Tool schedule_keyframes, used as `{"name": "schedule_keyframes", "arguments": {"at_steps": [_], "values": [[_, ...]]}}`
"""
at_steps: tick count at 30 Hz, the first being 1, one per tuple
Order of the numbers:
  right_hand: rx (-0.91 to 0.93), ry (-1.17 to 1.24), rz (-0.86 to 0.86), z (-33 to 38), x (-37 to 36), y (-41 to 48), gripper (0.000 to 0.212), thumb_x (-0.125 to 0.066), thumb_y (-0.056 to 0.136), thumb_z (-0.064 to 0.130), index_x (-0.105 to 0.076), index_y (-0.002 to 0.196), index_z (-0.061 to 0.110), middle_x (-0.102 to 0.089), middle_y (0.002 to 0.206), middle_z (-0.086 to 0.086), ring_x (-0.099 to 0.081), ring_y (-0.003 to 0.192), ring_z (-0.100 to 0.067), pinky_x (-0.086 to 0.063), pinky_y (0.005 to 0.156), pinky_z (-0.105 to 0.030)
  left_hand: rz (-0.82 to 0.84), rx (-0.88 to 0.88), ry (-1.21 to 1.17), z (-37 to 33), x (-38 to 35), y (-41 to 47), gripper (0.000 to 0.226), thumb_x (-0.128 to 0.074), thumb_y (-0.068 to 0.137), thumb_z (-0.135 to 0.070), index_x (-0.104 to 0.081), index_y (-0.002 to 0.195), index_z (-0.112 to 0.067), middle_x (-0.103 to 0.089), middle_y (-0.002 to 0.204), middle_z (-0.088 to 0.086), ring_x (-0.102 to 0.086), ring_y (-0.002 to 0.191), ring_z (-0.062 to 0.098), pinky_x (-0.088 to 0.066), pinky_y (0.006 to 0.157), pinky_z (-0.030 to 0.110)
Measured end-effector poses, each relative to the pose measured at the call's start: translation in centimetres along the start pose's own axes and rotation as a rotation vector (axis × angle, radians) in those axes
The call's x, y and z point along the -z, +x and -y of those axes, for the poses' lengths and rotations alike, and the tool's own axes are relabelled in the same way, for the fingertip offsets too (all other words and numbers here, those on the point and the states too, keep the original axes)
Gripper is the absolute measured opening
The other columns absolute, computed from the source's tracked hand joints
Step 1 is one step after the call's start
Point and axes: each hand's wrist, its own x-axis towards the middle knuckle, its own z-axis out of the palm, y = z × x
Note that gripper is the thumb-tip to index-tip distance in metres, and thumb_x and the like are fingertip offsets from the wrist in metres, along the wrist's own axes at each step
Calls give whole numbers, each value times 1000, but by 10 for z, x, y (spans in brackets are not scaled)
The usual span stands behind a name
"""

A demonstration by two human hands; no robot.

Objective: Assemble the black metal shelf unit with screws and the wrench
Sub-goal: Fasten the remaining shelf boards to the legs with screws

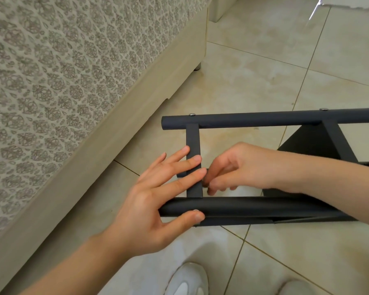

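Looks like you're fastening the flat black crossbar [193,139] on the black metal shelf unit [264,118] under your hands: left hand [158,201] flat-fingered across it, right hand [239,167] curled just beside those fingertips [197,158] (can't tell if it's pinching anything), so next needs straight threading.

Left hand [149,201], right hand [239,167] at black shelf frame [264,119]

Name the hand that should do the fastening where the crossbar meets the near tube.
Right. The right hand has its curled fingertips at that joint, seemingly on something small. The left hand is busy bracing, with its fingers flat across the crossbar and its thumb against the near tube.
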Motion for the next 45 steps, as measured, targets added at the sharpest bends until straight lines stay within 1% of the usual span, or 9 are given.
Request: {"name": "schedule_keyframes", "arguments": {"at_steps": [2, 6, 9, 13, 23, 27, 31, 42, 45], "values": [[-97, 109, 106, 3, -5, 6, 11, -67, 89, 12, -76, 89, 18, -75, 84, 1, -66, 78, -5, -51, 70, -16, -3, -3, -4, 0, -1, -1, 54, -58, 94, -49, -56, 137, -18, -50, 150, -1, -34, 148, 21, -26, 120, 54], [-182, 266, 217, 2, -11, 17, 12, -63, 90, 4, -72, 97, 4, -71, 93, -11, -65, 88, -19, -53, 84, -28, -7, -9, 0, 1, -2, 1, 53, -58, 94, -49, -57, 136, -17, -51, 148, 0, -35, 148, 21, -27, 119, 55], [-211, 312, 257, 1, -10, 18, 12, -62, 91, 5, -74, 91, 9, -71, 92, -8, -64, 89, -19, -52, 88, -33, -6, -16, 3, 1, -2, 1, 53, -58, 94, -48, -56, 136, -17, -51, 148, 0, -35, 148, 22, -28, 119, 56], [-240, 321, 276, 2, -9, 18, 12, -63, 91, 10, -74, 88, 13, -72, 88, -4, -64, 84, -15, -52, 83, -31, -9, -13, -5, 1, -2, 0, 53, -58, 94, -49, -56, 136, -17, -51, 148, 0, -35, 148, 22, -28, 118, 57], [-273, 381, 306, 0, -10, 21, 19, -61, 92, 13, -71, 106, 5, -72, 100, -9, -65, 89, -19, -56, 82, -33, -4, -19, -25, 2, -3, 0, 56, -57, 95, -49, -53, 138, -14, -50, 148, 2, -34, 148, 24, -32, 115, 61], [-284, 416, 363, -3, -8, 21, 15, -60, 92, 13, -75, 89, 13, -73, 100, -8, -67, 88, -18, -57, 79, -29, -6, -15, -50, 3, -4, -1, 57, -58, 95, -48, -53, 138, -12, -51, 148, 3, -34, 148, 26, -33, 113, 63], [-290, 404, 360, -3, -5, 21, 16, -60, 93, 13, -75, 86, 13, -73, 94, -4, -68, 82, -14, -56, 72, -26, -4, -11, -74, 3, -4, -1, 58, -60, 95, -47, -53, 140, -12, -51, 148, 4, -33, 148, 27, -34, 112, 64], [-327, 407, 378, -4, -9, 26, 14, -60, 92, 15, -73, 94, 11, -72, 103, -10, -68, 92, -23, -54, 89, -37, -3, -5, -69, 2, -4, -1, 55, -60, 94, -46, -55, 137, -12, -51, 148, 4, -34, 148, 26, -35, 111, 63], [-329, 426, 383, -6, -7, 24, 15, -60, 92, 16, -73, 97, 10, -72, 102, -9, -69, 91, -21, -54, 88, -37, -7, -7, -73, 2, -4, -1, 55, -60, 94, -46, -55, 137, -12, -51, 147, 4, -34, 148, 26, -35, 111, 63]]}}
